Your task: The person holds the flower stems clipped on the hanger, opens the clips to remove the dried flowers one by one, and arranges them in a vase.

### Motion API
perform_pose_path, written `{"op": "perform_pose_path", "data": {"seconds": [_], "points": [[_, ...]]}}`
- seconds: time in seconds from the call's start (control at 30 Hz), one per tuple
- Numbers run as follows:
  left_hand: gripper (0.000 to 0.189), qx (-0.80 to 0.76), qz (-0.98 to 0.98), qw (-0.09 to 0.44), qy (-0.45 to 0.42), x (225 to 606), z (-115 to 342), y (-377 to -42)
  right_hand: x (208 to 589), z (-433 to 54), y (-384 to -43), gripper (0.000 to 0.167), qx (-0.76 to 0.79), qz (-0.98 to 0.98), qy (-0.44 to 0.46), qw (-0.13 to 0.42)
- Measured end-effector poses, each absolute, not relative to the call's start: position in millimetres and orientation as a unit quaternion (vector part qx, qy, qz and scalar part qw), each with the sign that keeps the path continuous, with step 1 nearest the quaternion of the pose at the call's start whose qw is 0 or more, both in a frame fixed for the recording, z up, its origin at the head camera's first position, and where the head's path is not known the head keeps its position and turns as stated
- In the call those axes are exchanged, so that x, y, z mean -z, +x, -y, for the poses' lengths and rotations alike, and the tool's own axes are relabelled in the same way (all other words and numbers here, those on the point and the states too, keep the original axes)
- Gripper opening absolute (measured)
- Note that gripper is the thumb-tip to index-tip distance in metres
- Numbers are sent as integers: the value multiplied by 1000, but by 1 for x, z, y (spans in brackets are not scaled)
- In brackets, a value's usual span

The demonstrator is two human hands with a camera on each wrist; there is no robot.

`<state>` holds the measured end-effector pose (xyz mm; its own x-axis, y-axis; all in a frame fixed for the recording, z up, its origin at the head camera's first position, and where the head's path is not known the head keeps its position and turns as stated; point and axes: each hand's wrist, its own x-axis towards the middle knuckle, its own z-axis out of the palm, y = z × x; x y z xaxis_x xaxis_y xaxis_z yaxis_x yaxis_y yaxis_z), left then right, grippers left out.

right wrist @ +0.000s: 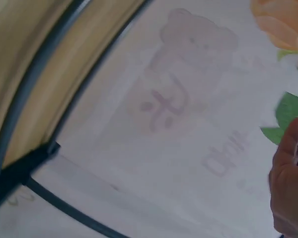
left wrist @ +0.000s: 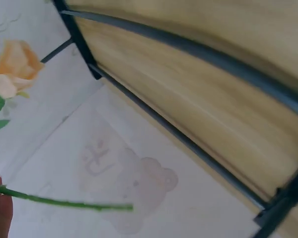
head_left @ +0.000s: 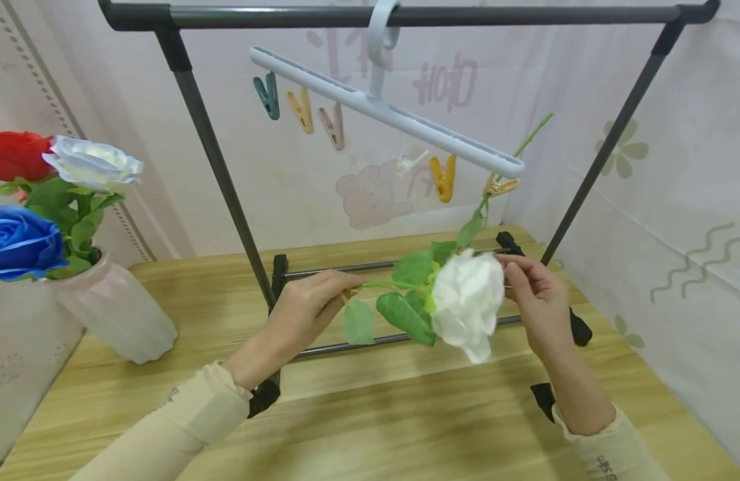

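A white artificial flower [head_left: 468, 300] with green leaves is held above the table, in front of the rack. My left hand [head_left: 303, 307] pinches its green stem, whose loose end [left wrist: 89, 204] shows in the left wrist view. From a tan clip [head_left: 502, 186] at the hanger's low end, another green stem [head_left: 532, 133] hangs, with a leaf [head_left: 468, 228] below the clip. A peach bloom [right wrist: 280, 22] appears in the right wrist view. My right hand [head_left: 541, 294] has bent fingers beside the white petals, near a leaf [right wrist: 293, 109]; what its fingertips hold is hidden.
A white hanger [head_left: 345, 97] tilts down to the right from the dark rack's top bar [head_left: 273, 17]. Several clips, such as a green one [head_left: 267, 97] and a yellow one [head_left: 444, 179], hang beneath it. At left, a pale vase [head_left: 123, 307] holds red, white and blue roses.
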<state>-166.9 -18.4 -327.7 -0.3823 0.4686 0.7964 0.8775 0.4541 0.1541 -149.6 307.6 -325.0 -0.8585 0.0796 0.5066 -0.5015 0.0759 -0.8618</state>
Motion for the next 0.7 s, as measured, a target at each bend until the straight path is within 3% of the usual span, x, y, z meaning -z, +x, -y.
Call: {"op": "perform_pose_path", "data": {"seconds": [0.13, 0.3, 0.53, 0.7], "points": [[40, 371, 745, 381, -402, 331, 47, -156, 340, -296, -165, 41, -623, 760, 108, 150], [22, 451, 740, 398, -300, 318, 92, -140, 352, -280, -171, 50, -573, 810, 89, 86], [21, 631, 651, 385, -172, 281, 166, -124, 353, -261, -175, 33, -610, 784, 91, 67], [26, 603, 651, 454, -77, 253, 218, -120, 349, -255, -170, 12, -607, 788, 69, 68]]}}
